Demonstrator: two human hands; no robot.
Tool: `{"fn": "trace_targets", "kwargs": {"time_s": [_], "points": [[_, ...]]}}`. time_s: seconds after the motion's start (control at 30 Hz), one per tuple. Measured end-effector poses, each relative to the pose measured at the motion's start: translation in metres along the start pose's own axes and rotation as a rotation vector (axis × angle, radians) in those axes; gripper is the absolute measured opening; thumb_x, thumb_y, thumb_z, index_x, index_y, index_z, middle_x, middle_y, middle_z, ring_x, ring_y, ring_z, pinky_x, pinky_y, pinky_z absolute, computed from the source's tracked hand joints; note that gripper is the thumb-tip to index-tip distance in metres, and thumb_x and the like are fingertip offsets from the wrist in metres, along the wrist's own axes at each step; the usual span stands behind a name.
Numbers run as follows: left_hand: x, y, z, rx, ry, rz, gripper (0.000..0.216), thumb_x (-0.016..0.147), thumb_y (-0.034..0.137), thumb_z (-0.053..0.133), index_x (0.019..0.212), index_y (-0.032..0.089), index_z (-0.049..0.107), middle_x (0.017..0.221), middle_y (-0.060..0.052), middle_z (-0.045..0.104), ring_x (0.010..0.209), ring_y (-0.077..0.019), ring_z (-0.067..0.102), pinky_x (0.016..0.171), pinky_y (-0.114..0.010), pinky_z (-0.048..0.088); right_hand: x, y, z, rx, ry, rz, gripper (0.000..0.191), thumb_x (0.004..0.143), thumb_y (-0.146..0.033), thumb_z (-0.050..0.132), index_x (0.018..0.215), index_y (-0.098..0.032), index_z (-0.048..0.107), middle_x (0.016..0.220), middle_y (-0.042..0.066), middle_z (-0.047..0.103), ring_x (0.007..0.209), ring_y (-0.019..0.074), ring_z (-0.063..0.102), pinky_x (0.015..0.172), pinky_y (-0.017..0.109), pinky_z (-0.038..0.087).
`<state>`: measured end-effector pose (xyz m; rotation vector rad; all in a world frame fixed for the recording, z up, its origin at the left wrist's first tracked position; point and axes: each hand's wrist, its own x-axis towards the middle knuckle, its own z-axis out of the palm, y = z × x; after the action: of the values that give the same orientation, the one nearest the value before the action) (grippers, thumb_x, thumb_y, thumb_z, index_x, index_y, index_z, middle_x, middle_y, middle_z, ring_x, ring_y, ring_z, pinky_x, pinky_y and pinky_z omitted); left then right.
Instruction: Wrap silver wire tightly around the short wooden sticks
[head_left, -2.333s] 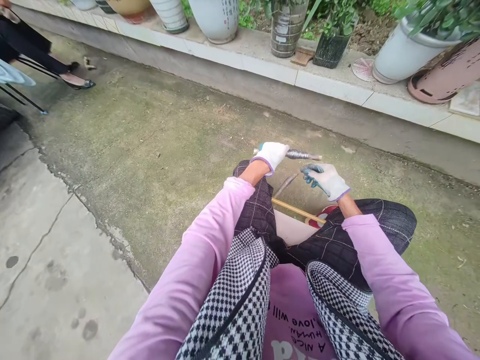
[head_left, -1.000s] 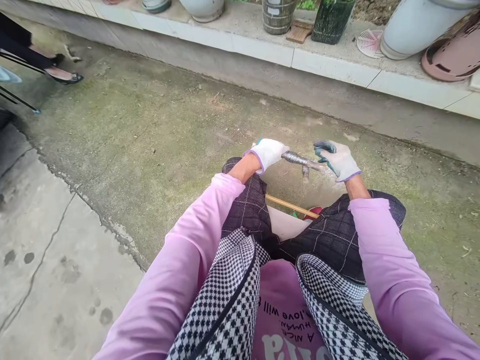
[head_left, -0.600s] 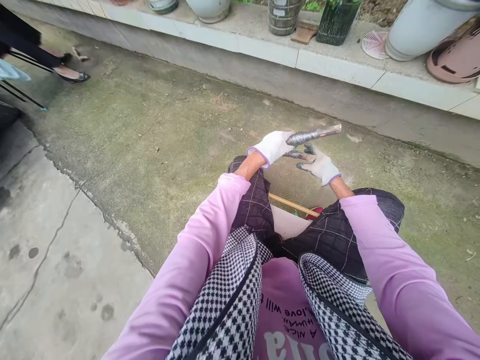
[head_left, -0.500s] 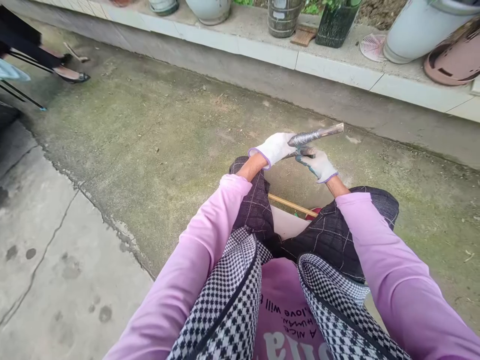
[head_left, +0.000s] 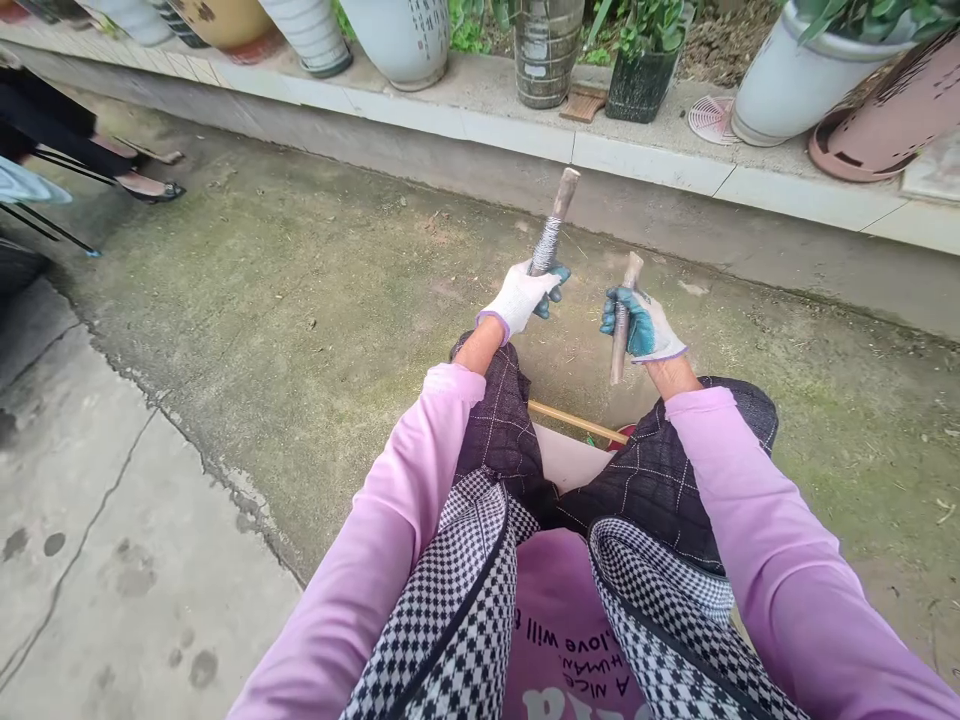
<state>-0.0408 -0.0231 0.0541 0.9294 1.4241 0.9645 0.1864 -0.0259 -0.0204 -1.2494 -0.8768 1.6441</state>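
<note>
My left hand (head_left: 525, 295), in a white glove with a blue-green palm, is closed round the lower end of a wooden stick wound with silvery wire (head_left: 547, 240). That stick tilts up and away, its bare end on top. In my right hand (head_left: 643, 322), gloved alike, is a shorter wooden stick (head_left: 620, 345), nearly upright, its ends showing above and below the fingers. Some thin winding shows at its middle, partly covered by the fingers. The two sticks are apart, and I cannot make out whether a strand joins them.
A raised ledge (head_left: 510, 130) with several potted plants, including a large white pot (head_left: 397, 40), runs along the far side. At the upper left a seated person's leg (head_left: 67, 120) shows. Below my hands a thin yellowish rod (head_left: 574, 415) spans between my knees.
My hands have moved apart. The wire-wound stick has swung from nearly level to steeply tilted, and the shorter stick has turned nearly upright. The view has shifted slightly, showing more of the pots.
</note>
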Motion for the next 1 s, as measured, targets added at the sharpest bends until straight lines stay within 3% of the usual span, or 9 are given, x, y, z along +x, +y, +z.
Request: {"fn": "trace_targets", "kwargs": {"time_s": [0.1, 0.2, 0.27, 0.4, 0.53, 0.7, 0.87, 1.0], "points": [[-0.001, 0.005, -0.002, -0.057, 0.053, -0.031, 0.014, 0.105, 0.024, 0.089, 0.110, 0.017, 0.078, 0.065, 0.005, 0.067, 0.047, -0.0070, 0.045, 0.051, -0.022, 0.044, -0.008, -0.018, -0.003, -0.024, -0.006, -0.019, 0.059, 0.088, -0.081, 0.089, 0.111, -0.030, 0.070, 0.075, -0.008, 0.060, 0.053, 0.0123, 0.049, 0.047, 0.025, 0.043], [-0.001, 0.008, -0.006, -0.125, 0.097, -0.060, 0.003, 0.110, 0.018, 0.078, 0.112, 0.017, 0.078, 0.065, 0.006, 0.066, 0.047, -0.0069, 0.045, 0.051, -0.022, 0.042, -0.018, -0.027, -0.005, -0.030, -0.074, -0.031, 0.070, 0.092, -0.096, 0.078, 0.121, -0.031, 0.073, 0.076, -0.007, 0.059, 0.052, 0.0133, 0.046, 0.047, 0.027, 0.039], [-0.001, 0.009, -0.011, -0.201, 0.117, -0.073, 0.002, 0.112, 0.017, 0.076, 0.110, 0.017, 0.076, 0.066, 0.006, 0.065, 0.047, -0.0061, 0.045, 0.051, -0.022, 0.041, -0.026, -0.030, -0.007, -0.011, -0.118, -0.040, 0.074, 0.086, -0.097, 0.083, 0.120, -0.031, 0.075, 0.075, -0.007, 0.057, 0.053, 0.0132, 0.045, 0.048, 0.028, 0.039], [0.001, 0.007, -0.024, -0.329, 0.160, -0.123, 0.013, 0.109, 0.025, 0.086, 0.111, 0.019, 0.075, 0.068, 0.008, 0.064, 0.047, -0.0044, 0.044, 0.050, -0.020, 0.039, -0.039, -0.037, -0.020, 0.028, -0.150, -0.095, 0.066, 0.075, -0.074, 0.101, 0.116, -0.030, 0.076, 0.073, -0.008, 0.053, 0.053, 0.0120, 0.041, 0.047, 0.027, 0.038], [0.010, 0.002, -0.036, -0.438, 0.215, -0.142, 0.026, 0.103, 0.032, 0.095, 0.113, 0.021, 0.074, 0.069, 0.009, 0.065, 0.046, -0.0035, 0.045, 0.050, -0.018, 0.038, -0.045, -0.045, -0.033, -0.018, -0.112, -0.086, 0.054, 0.076, -0.053, 0.101, 0.117, -0.029, 0.075, 0.071, -0.010, 0.051, 0.051, 0.0116, 0.043, 0.046, 0.026, 0.040], [0.023, 0.002, -0.053, -0.530, 0.367, -0.220, 0.025, 0.106, 0.035, 0.092, 0.119, 0.025, 0.074, 0.065, 0.012, 0.059, 0.042, -0.0030, 0.043, 0.048, -0.016, 0.038, -0.037, -0.037, -0.033, -0.197, -0.024, -0.016, 0.048, 0.063, -0.033, 0.101, 0.099, -0.026, 0.069, 0.065, -0.006, 0.063, 0.050, 0.0129, 0.053, 0.042, 0.027, 0.049], [0.018, 0.004, -0.072, -0.520, 0.414, -0.202, 0.025, 0.104, 0.035, 0.093, 0.117, 0.026, 0.073, 0.064, 0.012, 0.058, 0.042, -0.0029, 0.043, 0.047, -0.016, 0.037, -0.025, -0.025, -0.032, -0.326, 0.119, 0.021, 0.034, 0.067, -0.021, 0.090, 0.094, -0.024, 0.070, 0.056, -0.008, 0.060, 0.043, 0.0106, 0.046, 0.036, 0.023, 0.043], [0.004, 0.005, -0.080, -0.483, 0.396, -0.163, 0.028, 0.099, 0.033, 0.097, 0.109, 0.024, 0.072, 0.066, 0.011, 0.062, 0.043, -0.0018, 0.044, 0.048, -0.015, 0.037, -0.018, -0.027, -0.037, -0.291, 0.166, 0.062, 0.033, 0.073, -0.025, 0.093, 0.093, -0.025, 0.067, 0.057, -0.009, 0.055, 0.044, 0.0097, 0.044, 0.037, 0.021, 0.041]]}}
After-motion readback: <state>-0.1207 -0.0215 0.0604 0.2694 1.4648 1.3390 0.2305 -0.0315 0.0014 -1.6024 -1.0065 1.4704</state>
